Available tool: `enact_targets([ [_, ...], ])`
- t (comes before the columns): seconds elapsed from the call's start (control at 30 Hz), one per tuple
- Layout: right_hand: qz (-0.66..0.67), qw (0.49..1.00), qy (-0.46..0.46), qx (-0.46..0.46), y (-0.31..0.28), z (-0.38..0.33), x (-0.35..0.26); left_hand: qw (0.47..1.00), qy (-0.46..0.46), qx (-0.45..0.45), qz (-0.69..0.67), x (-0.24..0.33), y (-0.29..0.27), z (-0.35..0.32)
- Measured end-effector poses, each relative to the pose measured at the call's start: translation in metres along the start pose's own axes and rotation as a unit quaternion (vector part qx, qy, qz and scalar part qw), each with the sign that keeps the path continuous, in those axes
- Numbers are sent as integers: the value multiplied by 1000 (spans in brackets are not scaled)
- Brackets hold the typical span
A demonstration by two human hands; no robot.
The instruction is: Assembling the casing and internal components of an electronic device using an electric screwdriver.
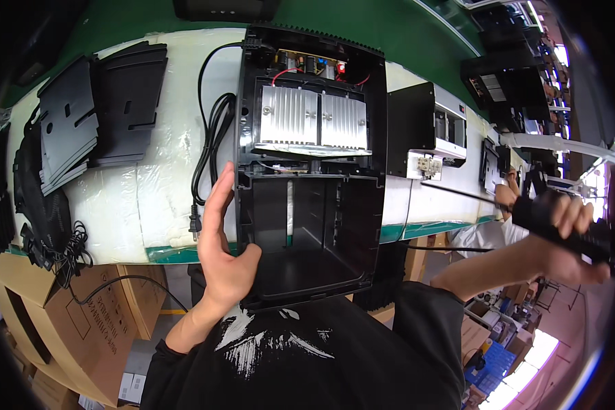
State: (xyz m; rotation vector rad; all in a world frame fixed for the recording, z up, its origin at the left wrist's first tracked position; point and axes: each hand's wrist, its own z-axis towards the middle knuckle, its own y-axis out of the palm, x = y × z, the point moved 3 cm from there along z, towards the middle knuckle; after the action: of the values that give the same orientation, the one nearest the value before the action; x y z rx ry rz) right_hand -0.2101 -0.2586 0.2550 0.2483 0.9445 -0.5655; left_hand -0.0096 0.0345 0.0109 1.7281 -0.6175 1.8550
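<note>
Assembly workshop, electronics type. Long desk (109,219), white top under wrinkled clear film, green edging. Thereon: one opened black housing (313,168) showing finned metal blocks (290,119) and wiring; a second opened unit (411,119) (farther along to the right); stacked black panels (126,102); coiled black cable (215,137). Below near edge: large cardboard carton (102,328). Lower right: blue bin (493,365) among boxes.
</note>
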Motion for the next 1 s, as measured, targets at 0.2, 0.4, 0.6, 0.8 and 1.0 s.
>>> enact_targets([
  [0.2,179,977,-111,46,37,-15,-30,940,233,-89,232,49,8,22],
  [0.4,235,963,-127,22,2,-38,-49,920,276,-162,225,62,35,34],
  [0.6,263,954,-143,2,52,-26,-13,909,316,-154,226,55,39,30],
  [0.8,290,944,-156,-21,34,-36,-27,923,289,-156,199,52,37,30],
  [1.0,315,933,-166,-49,50,-30,-18,933,269,-164,173,48,36,30],
])
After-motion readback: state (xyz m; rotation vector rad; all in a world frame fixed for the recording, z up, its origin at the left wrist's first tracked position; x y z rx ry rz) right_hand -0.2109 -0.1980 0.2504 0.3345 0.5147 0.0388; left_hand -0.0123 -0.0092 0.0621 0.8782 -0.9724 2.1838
